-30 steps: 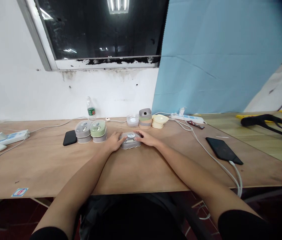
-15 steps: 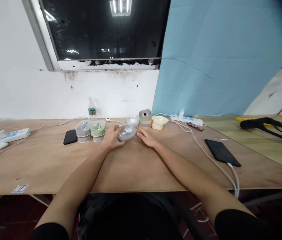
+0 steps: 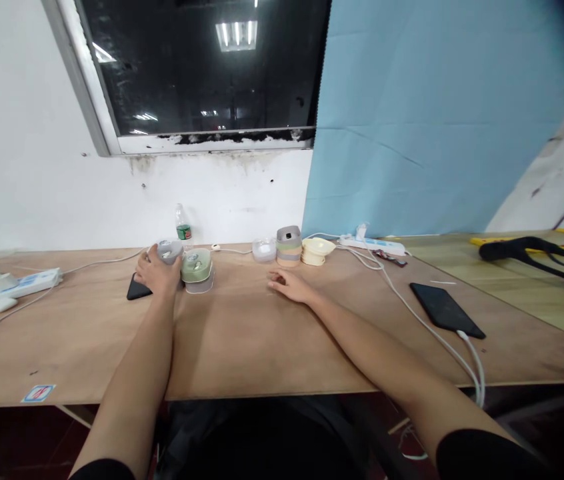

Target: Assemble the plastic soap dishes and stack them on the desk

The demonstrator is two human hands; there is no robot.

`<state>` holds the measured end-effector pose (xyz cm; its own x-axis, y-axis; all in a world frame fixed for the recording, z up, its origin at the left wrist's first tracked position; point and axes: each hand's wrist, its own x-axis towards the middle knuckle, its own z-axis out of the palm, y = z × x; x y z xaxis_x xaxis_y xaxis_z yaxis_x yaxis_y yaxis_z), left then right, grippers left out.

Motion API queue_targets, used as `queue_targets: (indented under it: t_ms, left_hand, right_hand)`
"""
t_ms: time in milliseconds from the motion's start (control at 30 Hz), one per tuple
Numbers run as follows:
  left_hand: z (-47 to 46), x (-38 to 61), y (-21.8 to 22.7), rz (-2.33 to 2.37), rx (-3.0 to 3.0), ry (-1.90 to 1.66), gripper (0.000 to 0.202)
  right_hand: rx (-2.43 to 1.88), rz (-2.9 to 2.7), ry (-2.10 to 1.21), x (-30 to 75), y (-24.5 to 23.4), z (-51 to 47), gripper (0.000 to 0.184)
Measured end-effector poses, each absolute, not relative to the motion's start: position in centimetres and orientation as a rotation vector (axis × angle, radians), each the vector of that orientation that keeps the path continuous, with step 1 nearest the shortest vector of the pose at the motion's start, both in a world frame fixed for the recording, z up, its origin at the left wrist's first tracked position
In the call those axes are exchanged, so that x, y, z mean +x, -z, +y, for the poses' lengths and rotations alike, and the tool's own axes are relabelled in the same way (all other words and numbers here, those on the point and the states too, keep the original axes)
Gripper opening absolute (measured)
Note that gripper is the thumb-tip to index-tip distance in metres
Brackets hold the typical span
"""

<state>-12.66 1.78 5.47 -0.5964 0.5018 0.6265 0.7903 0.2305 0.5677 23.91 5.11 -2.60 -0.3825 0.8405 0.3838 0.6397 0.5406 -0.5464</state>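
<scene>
My left hand (image 3: 156, 272) has its fingers wrapped round a grey oval lidded container (image 3: 169, 249) at the left group; the hand hides its near side and what is beneath. Touching or very close on its right, a green-lidded container (image 3: 196, 265) sits slightly askew on a grey one (image 3: 199, 287). Part of a black phone (image 3: 138, 289) shows beside the hand. My right hand (image 3: 289, 285) lies on the tabletop, holding nothing, its fingers apart and slightly bent. Behind it stand a clear tub (image 3: 264, 250), a stack of coloured oval rings (image 3: 289, 248) and cream bowls (image 3: 317, 251).
A plastic bottle (image 3: 183, 224) stands at the wall. White power strips (image 3: 17, 287) with cables lie at far left and back right (image 3: 377, 246). A black tablet-like device (image 3: 446, 309) is plugged in at right. A black frame-like object (image 3: 527, 252) lies beyond.
My left hand has moved left from the middle to the left group, and the grey container is gone from the middle. The green-lidded stack has become askew. My right hand stays near its place.
</scene>
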Motion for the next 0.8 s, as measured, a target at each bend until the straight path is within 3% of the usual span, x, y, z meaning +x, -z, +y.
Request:
queue_targets:
  t_ms: [267,500,600,800]
  left_hand:
    - [2.2,-12.5,-4.8,-2.127,-1.176,1.392,0.087]
    - [0.9,-8.2,-5.2,-1.488,-1.593,1.477,0.06]
    - [-0.1,-3.9,-3.8,-1.325,-2.063,1.238,0.046]
    - [-1.0,1.5,0.3,-1.105,-2.755,0.536,0.05]
  right_hand:
    - [-1.245,-2.027,-0.274,23.9,1.4,4.6,0.034]
    - [-1.518,-1.548,0.098,27.1,0.2,5.3,0.031]
    - [-1.59,-1.387,0.104,29.3,0.4,6.1,0.035]
    - [-1.703,-1.343,0.002,32.3,1.5,7.9,0.055]
